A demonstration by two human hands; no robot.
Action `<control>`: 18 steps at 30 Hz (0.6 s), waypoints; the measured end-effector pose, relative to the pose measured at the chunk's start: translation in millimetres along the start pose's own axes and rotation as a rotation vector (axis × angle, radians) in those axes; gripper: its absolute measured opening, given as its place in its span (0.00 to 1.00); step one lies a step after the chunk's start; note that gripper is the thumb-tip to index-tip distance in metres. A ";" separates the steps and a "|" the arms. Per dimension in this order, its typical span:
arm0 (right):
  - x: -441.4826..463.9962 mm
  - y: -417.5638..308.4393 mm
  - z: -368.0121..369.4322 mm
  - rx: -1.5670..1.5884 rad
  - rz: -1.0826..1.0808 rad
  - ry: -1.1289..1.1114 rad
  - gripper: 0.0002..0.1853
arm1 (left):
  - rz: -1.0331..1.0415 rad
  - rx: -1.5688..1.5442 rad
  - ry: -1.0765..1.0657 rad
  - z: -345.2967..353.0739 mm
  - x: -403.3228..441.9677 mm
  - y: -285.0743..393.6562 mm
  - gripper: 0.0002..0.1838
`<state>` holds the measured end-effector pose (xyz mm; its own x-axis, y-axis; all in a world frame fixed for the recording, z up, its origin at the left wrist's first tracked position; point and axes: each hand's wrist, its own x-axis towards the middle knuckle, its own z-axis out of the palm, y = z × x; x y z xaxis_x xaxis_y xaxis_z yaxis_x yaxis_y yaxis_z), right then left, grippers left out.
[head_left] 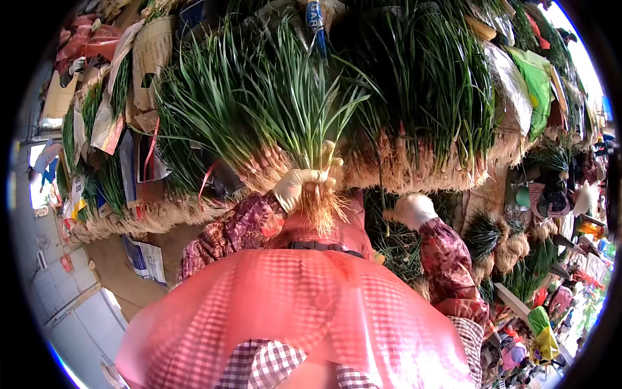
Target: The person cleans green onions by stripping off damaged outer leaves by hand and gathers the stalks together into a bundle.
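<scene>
My left hand [300, 187], in a pale glove, is wrapped round a bunch of green garlic [310, 97] just above its roots. The leaves fan upward and the stringy roots [321, 214] hang below the fist, in front of my chest. My right hand [413, 211], gloved in white, is apart from the bunch, at the right below the big pile. Its fingers point left and look pinched together, with brownish tips. A thin dark strand runs down by those fingertips; whether they hold it is unclear.
A large pile of rooted green garlic [427, 97] lies ahead, and more stalks [214, 104] sit left of my bunch. Red ties [154, 146] and printed sacks [154, 58] are at the left. Smaller bundles [484, 236] lie at the right. A red apron [291, 305] covers my lap.
</scene>
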<state>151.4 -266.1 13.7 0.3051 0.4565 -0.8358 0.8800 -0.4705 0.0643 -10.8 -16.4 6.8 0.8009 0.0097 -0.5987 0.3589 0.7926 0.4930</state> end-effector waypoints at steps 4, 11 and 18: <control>57.7 15.9 -34.1 0.630 0.207 0.749 0.21 | -0.026 -0.048 -0.001 -2.6 12.4 -10.7 0.25; 30.4 -55.6 -30.9 0.697 -0.219 0.886 0.10 | 0.022 0.058 0.014 17.5 34.5 -4.1 0.10; 30.6 -41.2 -42.7 1.085 -0.185 0.874 0.15 | -0.045 0.192 0.165 9.1 46.6 -23.2 0.12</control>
<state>140.0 -200.5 8.7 0.6949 0.7020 -0.1560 0.3389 -0.5110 -0.7899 22.5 -39.9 -26.8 0.6985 0.0890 -0.7100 0.4895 0.6644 0.5648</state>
